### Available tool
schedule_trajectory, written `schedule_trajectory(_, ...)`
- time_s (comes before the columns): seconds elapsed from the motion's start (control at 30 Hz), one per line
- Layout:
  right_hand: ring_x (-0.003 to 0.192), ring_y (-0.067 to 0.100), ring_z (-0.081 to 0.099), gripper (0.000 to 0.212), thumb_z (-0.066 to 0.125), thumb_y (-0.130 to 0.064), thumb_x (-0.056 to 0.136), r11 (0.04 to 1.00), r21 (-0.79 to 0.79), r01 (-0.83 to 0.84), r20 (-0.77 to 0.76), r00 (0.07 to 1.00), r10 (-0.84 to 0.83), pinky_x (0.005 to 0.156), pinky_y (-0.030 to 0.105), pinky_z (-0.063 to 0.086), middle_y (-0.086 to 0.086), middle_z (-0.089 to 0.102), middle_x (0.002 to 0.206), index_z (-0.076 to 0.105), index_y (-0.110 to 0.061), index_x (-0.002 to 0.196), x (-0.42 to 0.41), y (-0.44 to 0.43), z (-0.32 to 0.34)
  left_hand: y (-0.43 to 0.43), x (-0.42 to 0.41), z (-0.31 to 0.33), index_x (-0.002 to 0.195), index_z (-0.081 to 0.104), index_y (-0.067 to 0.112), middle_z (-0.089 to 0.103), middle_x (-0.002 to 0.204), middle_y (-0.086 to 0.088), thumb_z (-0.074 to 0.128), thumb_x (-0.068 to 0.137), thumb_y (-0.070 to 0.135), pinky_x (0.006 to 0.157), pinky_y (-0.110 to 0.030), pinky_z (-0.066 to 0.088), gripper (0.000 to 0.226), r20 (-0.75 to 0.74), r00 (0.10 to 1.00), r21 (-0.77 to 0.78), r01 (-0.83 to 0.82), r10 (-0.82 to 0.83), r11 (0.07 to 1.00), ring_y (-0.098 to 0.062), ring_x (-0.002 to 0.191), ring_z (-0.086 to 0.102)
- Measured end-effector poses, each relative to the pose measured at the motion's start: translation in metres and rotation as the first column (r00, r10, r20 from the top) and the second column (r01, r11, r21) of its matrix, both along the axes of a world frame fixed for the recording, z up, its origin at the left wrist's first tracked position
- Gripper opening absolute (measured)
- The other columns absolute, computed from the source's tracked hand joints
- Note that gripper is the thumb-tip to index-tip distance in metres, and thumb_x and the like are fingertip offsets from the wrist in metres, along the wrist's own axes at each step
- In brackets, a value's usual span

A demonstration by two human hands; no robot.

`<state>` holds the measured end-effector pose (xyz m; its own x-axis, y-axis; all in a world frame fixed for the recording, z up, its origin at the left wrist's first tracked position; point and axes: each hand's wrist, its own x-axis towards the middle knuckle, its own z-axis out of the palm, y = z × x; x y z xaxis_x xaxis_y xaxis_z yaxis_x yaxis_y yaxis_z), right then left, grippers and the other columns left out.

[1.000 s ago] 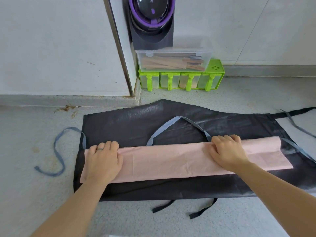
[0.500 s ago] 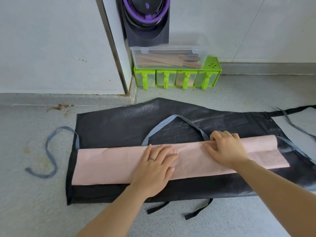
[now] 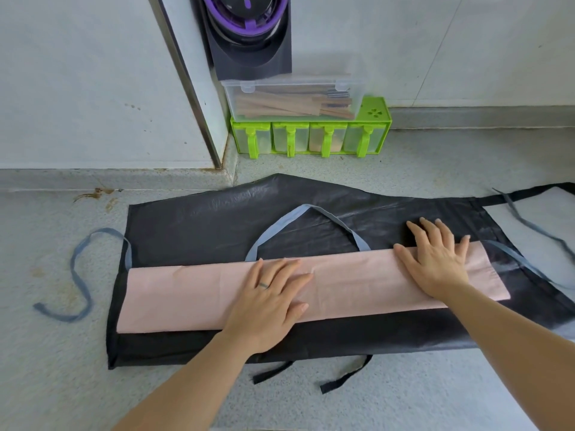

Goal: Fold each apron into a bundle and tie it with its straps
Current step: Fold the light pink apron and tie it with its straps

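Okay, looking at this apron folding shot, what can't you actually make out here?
Head view only.
- Black apron: right end cut off by the frame edge; middle covered by the pink apron.
- Pink apron: parts hidden under the left hand and right hand; layer count unclear.
- Blue strap loop: ends hidden behind the pink fold.
- Wall device: top cut off.
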<state>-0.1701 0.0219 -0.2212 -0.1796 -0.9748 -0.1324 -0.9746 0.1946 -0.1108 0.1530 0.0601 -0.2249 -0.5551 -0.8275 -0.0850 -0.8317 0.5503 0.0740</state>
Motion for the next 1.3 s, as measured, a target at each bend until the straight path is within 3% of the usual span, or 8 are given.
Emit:
schedule_trajectory(0.2, 0.144, 0.025, 0.013, 0.072, 0.018, -0.063, 0.090, 0.927, -0.230, -0.296, 0.004, 0.952, 0.305, 0.112, 0.060, 0.003, 0.007, 0.023, 0.156, 0.028, -0.019, 0.147, 0.027, 0.017, 0.015, 0.002, -0.001, 0.002, 0.143, 0.035, 0.030, 0.035, 0.150, 0.003, 0.021, 0.098, 0.051, 0.111, -0.053, 0.030, 0.051, 0.022, 1.000, -0.009, 0.006, -0.005, 1.000, -0.020, 0.139, 0.032)
schedule_trajectory(0.33, 0.141, 0.020, 0.021, 0.063, 0.041, -0.045, 0.087, 0.672, -0.156, -0.724, 0.116, 0.662, 0.740, 0.118, 0.044, 0.011, 0.003, 0.033, 0.152, 0.035, -0.019, 0.144, 0.082, 0.050, 0.013, 0.001, -0.001, 0.003, 0.140, 0.041, 0.027, 0.037, 0.148, 0.003, 0.025, 0.097, 0.051, 0.108, -0.052, 0.034, 0.052, 0.024, 1.000, -0.013, 0.018, -0.018, 1.000, -0.021, 0.138, 0.035)
schedule_trajectory(0.53, 0.131, 0.022, 0.044, 0.065, 0.035, -0.025, 0.072, 0.677, -0.044, -0.735, 0.044, 0.675, 0.736, 0.111, 0.048, 0.025, 0.004, 0.047, 0.143, 0.050, -0.018, 0.134, 0.089, 0.053, 0.010, 0.001, 0.007, 0.010, 0.141, 0.039, 0.023, 0.027, 0.153, -0.004, 0.028, 0.092, 0.065, 0.117, -0.047, 0.022, 0.066, -0.024, 0.993, -0.017, 0.113, -0.113, 0.993, -0.022, 0.141, 0.022)
schedule_trajectory(0.7, 0.125, 0.022, 0.051, 0.066, 0.047, -0.019, 0.061, 0.726, -0.036, -0.687, 0.111, 0.719, 0.686, 0.109, 0.045, 0.026, 0.001, 0.053, 0.137, 0.058, -0.021, 0.127, 0.099, 0.053, 0.018, 0.021, 0.023, 0.013, 0.126, 0.058, 0.019, 0.046, 0.139, 0.000, 0.047, 0.081, 0.028, 0.103, -0.040, 0.045, 0.047, -0.125, 0.989, -0.015, 0.073, -0.075, 0.997, -0.020, 0.130, 0.038)
schedule_trajectory(0.83, 0.117, 0.024, 0.056, 0.064, 0.052, -0.021, 0.057, 0.737, -0.028, -0.675, 0.096, 0.732, 0.674, 0.104, 0.047, 0.040, 0.002, 0.057, 0.131, 0.062, -0.021, 0.120, 0.103, 0.050, 0.020, 0.029, 0.022, 0.010, 0.124, 0.062, 0.019, 0.052, 0.135, -0.003, 0.076, 0.059, 0.005, 0.088, -0.042, 0.054, 0.068, -0.072, 0.991, 0.037, -0.115, 0.117, 0.993, -0.025, 0.116, 0.057)
schedule_trajectory(1.03, 0.098, 0.027, 0.064, 0.048, 0.064, -0.026, 0.057, 0.779, -0.063, -0.624, -0.014, 0.781, 0.624, 0.090, 0.044, 0.052, 0.006, 0.065, 0.113, 0.068, -0.018, 0.104, 0.121, 0.051, 0.016, 0.024, 0.003, 0.022, 0.151, 0.023, 0.024, 0.013, 0.158, -0.004, 0.044, 0.091, 0.003, 0.106, -0.039, 0.036, 0.066, -0.013, 0.969, 0.050, -0.246, 0.247, 0.968, -0.030, 0.136, 0.031)
schedule_trajectory(1.2, 0.082, 0.028, 0.058, 0.046, 0.039, -0.005, 0.072, 0.790, -0.139, -0.598, -0.153, 0.801, 0.579, 0.074, 0.044, 0.054, 0.010, 0.060, 0.102, 0.066, -0.008, 0.109, 0.113, 0.059, 0.011, 0.030, 0.026, 0.025, 0.134, 0.055, 0.022, 0.044, 0.145, -0.008, 0.065, 0.078, 0.005, 0.083, -0.039, 0.053, 0.059, -0.090, 0.978, 0.067, -0.183, 0.188, 0.981, -0.030, 0.109, 0.060)
schedule_trajectory(1.3, 0.076, 0.025, 0.057, 0.048, 0.069, -0.002, 0.053, 0.801, -0.051, -0.597, -0.194, 0.793, 0.578, 0.065, 0.039, 0.054, 0.007, 0.059, 0.094, 0.068, -0.010, 0.100, 0.104, 0.060, 0.018, 0.025, 0.064, 0.030, 0.147, 0.036, 0.026, 0.018, 0.158, 0.001, 0.051, 0.091, 0.016, 0.101, -0.036, 0.043, 0.058, -0.044, 0.957, 0.136, -0.279, 0.288, 0.950, -0.026, 0.128, 0.046)
